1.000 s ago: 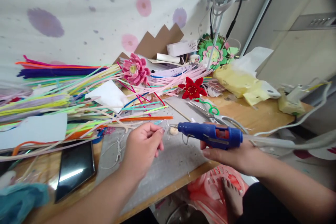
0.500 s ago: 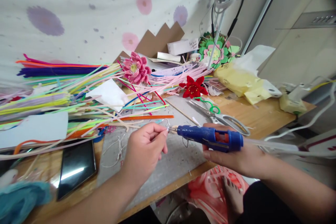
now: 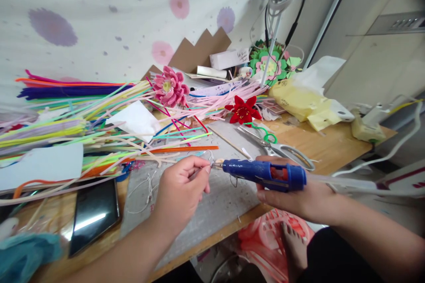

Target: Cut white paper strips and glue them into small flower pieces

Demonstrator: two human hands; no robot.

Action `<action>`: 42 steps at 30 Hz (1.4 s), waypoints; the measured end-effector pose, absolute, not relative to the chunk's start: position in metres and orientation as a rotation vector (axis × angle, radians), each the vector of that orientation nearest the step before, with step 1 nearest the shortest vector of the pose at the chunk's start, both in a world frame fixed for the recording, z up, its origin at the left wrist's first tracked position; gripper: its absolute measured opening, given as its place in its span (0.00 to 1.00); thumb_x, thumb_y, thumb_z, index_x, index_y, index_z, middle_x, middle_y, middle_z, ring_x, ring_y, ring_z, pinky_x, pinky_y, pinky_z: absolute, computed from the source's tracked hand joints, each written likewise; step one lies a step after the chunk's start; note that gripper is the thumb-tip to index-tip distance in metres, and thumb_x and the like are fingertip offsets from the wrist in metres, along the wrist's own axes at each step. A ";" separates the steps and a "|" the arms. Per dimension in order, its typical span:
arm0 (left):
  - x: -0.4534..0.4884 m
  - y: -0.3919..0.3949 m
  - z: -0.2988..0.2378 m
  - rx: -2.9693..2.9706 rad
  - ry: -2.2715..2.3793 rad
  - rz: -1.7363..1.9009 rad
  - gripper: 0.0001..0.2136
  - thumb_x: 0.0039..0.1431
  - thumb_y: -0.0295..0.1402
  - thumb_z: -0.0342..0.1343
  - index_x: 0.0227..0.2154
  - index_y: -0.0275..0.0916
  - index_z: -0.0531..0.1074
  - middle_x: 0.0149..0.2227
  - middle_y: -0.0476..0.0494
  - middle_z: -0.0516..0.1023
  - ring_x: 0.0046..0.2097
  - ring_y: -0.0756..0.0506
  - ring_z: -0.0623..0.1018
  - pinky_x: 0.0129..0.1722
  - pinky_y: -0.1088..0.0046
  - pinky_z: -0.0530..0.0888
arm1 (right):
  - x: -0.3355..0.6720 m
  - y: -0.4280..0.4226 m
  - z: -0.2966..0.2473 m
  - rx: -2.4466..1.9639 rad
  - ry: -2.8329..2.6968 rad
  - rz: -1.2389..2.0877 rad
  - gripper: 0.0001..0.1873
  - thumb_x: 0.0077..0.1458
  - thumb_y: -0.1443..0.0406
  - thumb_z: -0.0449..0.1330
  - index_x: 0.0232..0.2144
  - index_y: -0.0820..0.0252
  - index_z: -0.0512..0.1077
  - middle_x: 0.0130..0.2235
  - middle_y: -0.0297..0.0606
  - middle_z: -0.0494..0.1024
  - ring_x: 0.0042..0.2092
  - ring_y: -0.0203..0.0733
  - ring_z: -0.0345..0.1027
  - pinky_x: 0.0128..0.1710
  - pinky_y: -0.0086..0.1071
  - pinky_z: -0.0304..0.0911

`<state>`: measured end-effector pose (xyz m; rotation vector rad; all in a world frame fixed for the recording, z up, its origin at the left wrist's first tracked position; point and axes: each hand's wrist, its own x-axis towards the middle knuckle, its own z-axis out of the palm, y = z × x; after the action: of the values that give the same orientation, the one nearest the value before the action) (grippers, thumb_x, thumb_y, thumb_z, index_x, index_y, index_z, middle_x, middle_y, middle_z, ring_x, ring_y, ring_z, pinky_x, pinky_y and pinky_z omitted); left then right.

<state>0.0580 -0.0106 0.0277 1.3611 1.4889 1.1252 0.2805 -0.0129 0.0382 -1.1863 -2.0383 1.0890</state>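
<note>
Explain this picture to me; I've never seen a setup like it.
No machine here: you see a person's two bare hands, from a camera worn on their head, looking forward and down. The right hand holds a blue hot glue gun, its nozzle right by the left hand. The fingers of that left hand pinch a small pale piece, too tiny to identify. Below them lies a gray cutting mat. Beyond are scissors, a red flower and a pink flower; to the left, bundles of colorful pipe cleaners spread across the wooden table.

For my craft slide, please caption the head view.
The right hand holds a blue glue gun, its nozzle close to the pinching left hand.
</note>
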 end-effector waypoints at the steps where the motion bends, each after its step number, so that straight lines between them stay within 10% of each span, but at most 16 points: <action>1: 0.058 -0.010 0.028 1.359 1.488 1.127 0.04 0.51 0.33 0.56 0.27 0.39 0.73 0.14 0.55 0.69 0.16 0.54 0.65 0.14 0.82 0.62 | 0.281 -0.013 0.039 -1.178 -2.046 1.080 0.05 0.49 0.63 0.61 0.29 0.58 0.71 0.27 0.34 0.73 0.27 0.37 0.67 0.27 0.28 0.66; 42: 0.056 -0.012 0.027 1.343 1.473 1.121 0.05 0.51 0.34 0.57 0.25 0.39 0.73 0.14 0.54 0.69 0.16 0.54 0.65 0.15 0.82 0.61 | 0.286 -0.013 0.038 -1.181 -2.002 1.097 0.03 0.46 0.65 0.61 0.23 0.57 0.70 0.26 0.34 0.73 0.27 0.37 0.68 0.26 0.30 0.67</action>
<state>0.0564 -0.0119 0.0273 1.3425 1.4732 1.1212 0.2855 -0.0126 0.0378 -1.1808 -2.0021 1.0970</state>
